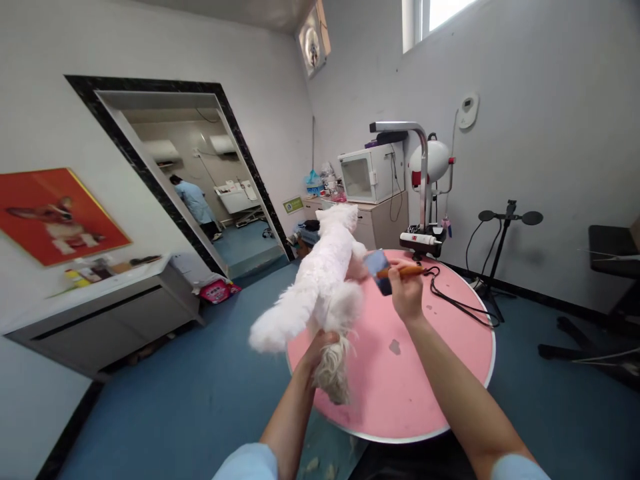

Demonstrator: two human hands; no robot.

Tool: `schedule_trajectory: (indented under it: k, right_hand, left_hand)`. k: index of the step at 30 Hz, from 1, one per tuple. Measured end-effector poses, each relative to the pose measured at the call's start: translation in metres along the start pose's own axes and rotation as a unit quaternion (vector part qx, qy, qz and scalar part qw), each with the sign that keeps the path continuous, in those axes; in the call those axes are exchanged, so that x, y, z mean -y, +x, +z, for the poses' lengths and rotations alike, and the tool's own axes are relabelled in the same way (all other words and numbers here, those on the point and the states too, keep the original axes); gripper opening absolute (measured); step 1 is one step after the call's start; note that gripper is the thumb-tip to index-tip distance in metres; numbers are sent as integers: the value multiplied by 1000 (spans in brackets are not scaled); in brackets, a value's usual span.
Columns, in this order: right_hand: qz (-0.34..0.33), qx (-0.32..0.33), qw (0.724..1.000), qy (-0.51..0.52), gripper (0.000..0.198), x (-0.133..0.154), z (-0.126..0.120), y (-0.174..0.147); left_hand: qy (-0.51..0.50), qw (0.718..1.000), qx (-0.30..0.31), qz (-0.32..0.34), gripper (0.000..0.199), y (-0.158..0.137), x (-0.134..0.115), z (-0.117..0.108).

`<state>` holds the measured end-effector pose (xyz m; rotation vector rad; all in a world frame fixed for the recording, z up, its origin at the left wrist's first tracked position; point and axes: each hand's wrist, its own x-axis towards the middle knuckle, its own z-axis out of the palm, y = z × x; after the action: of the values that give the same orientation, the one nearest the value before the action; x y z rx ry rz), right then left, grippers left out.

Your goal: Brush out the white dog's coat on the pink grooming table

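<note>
A white fluffy dog (327,260) stands on a round pink grooming table (415,373), facing away from me, its tail (280,320) towards the lower left. My left hand (320,347) is closed around one of its hind legs, just above the shaggy, greyish paw (334,373). My right hand (407,293) grips the orange-brown handle of a slicker brush (376,265) over the table. The brush head is slightly blurred and close to the dog's right side. Whether its pins touch the fur I cannot tell.
At the table's far edge, a metal grooming arm (424,173) rises beside a white clipper (420,239). A black cord (455,303) lies on the right side. Behind are a white cabinet dryer (357,175) and a black stand (500,260). A person in blue (195,203) shows through the doorway.
</note>
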<state>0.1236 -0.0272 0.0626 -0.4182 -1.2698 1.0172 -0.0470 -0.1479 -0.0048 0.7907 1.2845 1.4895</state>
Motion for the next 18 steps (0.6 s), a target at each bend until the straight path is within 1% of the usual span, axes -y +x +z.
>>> schedule_trajectory:
  k: [1, 3, 4, 5, 6, 7, 8, 9, 11, 12, 13, 15, 16, 17, 18]
  right_hand:
    - [-1, 41, 999, 3, 30, -1, 1, 0]
    - [37, 155, 987, 2, 31, -5, 4, -1]
    - [54, 149, 987, 3, 33, -7, 7, -1]
    - [57, 113, 992, 6, 34, -8, 9, 0]
    - [47, 61, 997, 15, 34, -10, 10, 1]
    - [31, 24, 999, 28, 34, -11, 11, 2]
    - [18, 23, 999, 39, 33, -12, 11, 3]
    - [12, 56, 997, 45, 33, -12, 12, 4]
    - [27, 143, 989, 33, 33, -10, 11, 8]
    - [32, 145, 989, 22, 33, -9, 10, 10]
    - [26, 108, 994, 12, 34, -8, 10, 12]
    - [-9, 1, 1000, 12, 34, -5, 8, 12]
    - [-24, -17, 999, 18, 34, -4, 8, 11]
    - [-28, 3, 999, 22, 34, -3, 7, 9]
    - [-19, 52, 998, 21, 33, -3, 7, 7]
  left_hand:
    - [1, 1000, 2, 3, 26, 1, -1, -1]
    - [-6, 1000, 17, 18, 31, 3, -6, 0]
    - [-11, 999, 27, 26, 38, 4, -10, 0]
    - [-17, 999, 39, 30, 44, 4, -14, 1]
    - [-20, 998, 50, 31, 50, 5, -18, 2]
    - [-21, 998, 56, 30, 54, 6, -22, 3]
    - [-18, 998, 60, 26, 55, 8, -25, 3]
    - [-15, 997, 66, 24, 55, 10, -27, 3]
    - [-16, 996, 81, 15, 54, 14, -27, 0]
    - [-18, 996, 88, 6, 52, 15, -25, -2]
    - [-21, 995, 94, -3, 50, 16, -22, -5]
    - [-25, 995, 95, -17, 45, 15, -15, -12]
    - [-25, 995, 92, -20, 43, 14, -12, -15]
    - [-26, 996, 88, -21, 41, 13, -9, -19]
    - [-27, 996, 85, -21, 40, 12, -7, -22]
